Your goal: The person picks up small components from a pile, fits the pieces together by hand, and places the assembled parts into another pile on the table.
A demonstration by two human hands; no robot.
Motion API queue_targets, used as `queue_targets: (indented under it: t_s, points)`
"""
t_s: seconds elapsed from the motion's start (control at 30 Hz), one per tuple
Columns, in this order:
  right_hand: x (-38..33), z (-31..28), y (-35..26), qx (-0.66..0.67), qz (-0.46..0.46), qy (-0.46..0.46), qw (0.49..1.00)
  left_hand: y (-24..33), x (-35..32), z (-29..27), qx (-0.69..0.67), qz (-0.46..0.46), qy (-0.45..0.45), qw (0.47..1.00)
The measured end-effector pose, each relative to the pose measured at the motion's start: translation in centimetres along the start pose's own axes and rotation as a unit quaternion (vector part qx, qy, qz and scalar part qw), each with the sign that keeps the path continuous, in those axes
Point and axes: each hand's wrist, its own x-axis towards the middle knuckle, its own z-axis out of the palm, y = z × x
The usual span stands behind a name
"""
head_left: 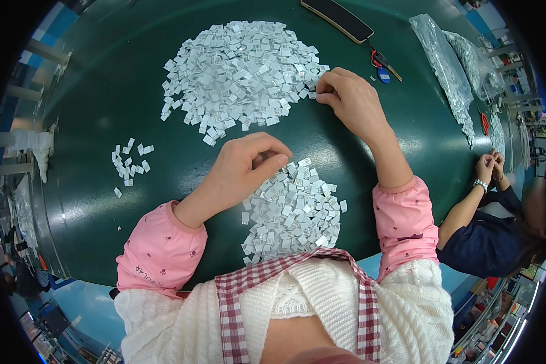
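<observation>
A big heap of small white tags [239, 73] lies at the far middle of the dark green table [103, 109]. My right hand [350, 100] rests at the heap's right edge, its fingertips pinching one tag there. A second pile of white tags [294, 212] sits close to my body. My left hand [246, 164] is curled at that pile's upper left edge, fingers bent inward on a tag or a few. A small scatter of tags [129, 162] lies apart at the left.
A black phone [338, 19] and keys with a red and blue fob [381, 65] lie at the far side. Clear plastic bags [452, 73] of parts sit at the right. Another person in dark blue [488, 233] works at the right, hands [490, 167] together.
</observation>
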Motion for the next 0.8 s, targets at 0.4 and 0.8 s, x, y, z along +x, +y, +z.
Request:
queue_targets:
  t_s: [0.4, 0.8]
  points:
    - [0.0, 1.1, -1.8, 0.037, -0.213, 0.137, 0.967, 0.9, 0.6, -0.4, -0.252, -0.132, 0.032, 0.958]
    - [-1.4, 2.4, -5.6, 0.127, -0.349, 0.183, 0.91, 0.0, 0.4, -1.9, -0.437, -0.169, 0.059, 0.882]
